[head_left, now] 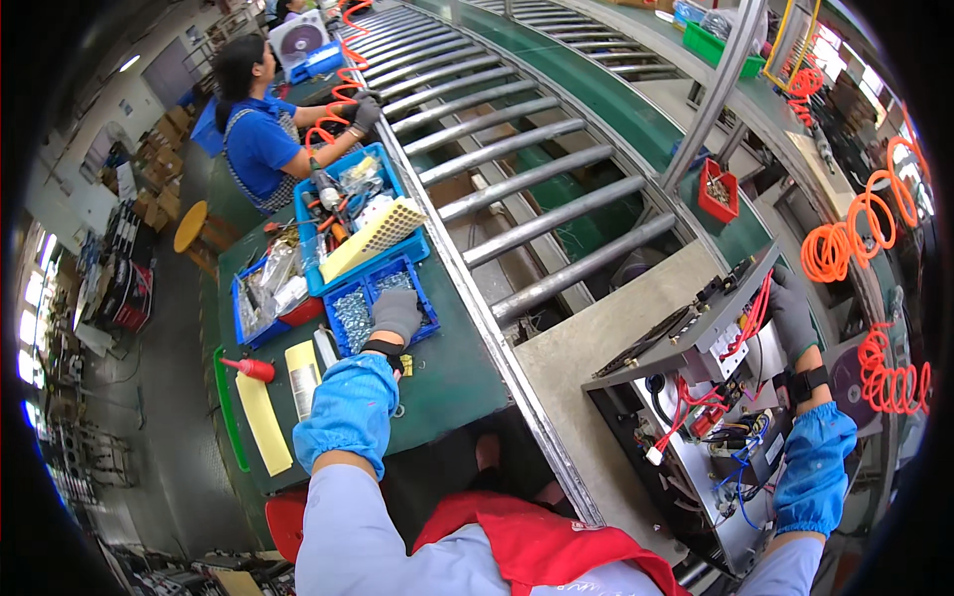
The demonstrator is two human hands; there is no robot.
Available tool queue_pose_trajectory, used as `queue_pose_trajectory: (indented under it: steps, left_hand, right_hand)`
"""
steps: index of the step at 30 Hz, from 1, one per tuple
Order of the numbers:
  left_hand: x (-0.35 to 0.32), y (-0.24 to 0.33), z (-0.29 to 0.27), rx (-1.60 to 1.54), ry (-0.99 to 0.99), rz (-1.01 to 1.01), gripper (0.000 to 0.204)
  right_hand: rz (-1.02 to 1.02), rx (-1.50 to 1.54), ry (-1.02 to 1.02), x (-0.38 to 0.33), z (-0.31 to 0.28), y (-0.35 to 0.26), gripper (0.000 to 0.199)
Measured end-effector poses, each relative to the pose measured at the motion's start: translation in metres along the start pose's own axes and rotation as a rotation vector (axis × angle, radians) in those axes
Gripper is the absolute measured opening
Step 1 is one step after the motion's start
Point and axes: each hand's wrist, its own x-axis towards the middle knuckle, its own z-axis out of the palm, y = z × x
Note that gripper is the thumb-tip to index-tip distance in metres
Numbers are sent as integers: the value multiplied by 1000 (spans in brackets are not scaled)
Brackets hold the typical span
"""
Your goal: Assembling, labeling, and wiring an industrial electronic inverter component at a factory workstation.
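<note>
My left hand (397, 314), in a grey glove, dips into a blue divided bin (422, 273). Small silver screws (352, 316) fill its compartments. The fingers look curled, their tips hidden among the screws. At the right, my gloved right hand (792, 313) grips the edge of a grey metal panel (686, 336), which is tilted up on an opened metal appliance housing (686, 447). Red wires (760, 310) run from the panel, and a bundle of blue wires (740, 477) lies inside the housing. Both my forearms wear blue sleeve covers.
A larger blue bin (415, 241) holds tools and parts beside the roller conveyor (537, 204). A red bottle (254, 370) and yellow strip (263, 427) lie on the green table (457, 372). A co-worker (260, 139) sits far left. Orange coiled hoses (845, 248) hang at right.
</note>
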Motion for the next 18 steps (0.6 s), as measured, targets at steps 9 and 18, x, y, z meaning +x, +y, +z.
queue_pose_trajectory:
  steps: [9,18]
  left_hand:
    - [9,-26,23,-318,183,-91,21]
    - [-58,-15,-36,-2038,78,-252,19]
  right_hand:
    - [-1,-69,20,5,-2,2,39]
    - [43,16,-1,-7,-1,-8,29]
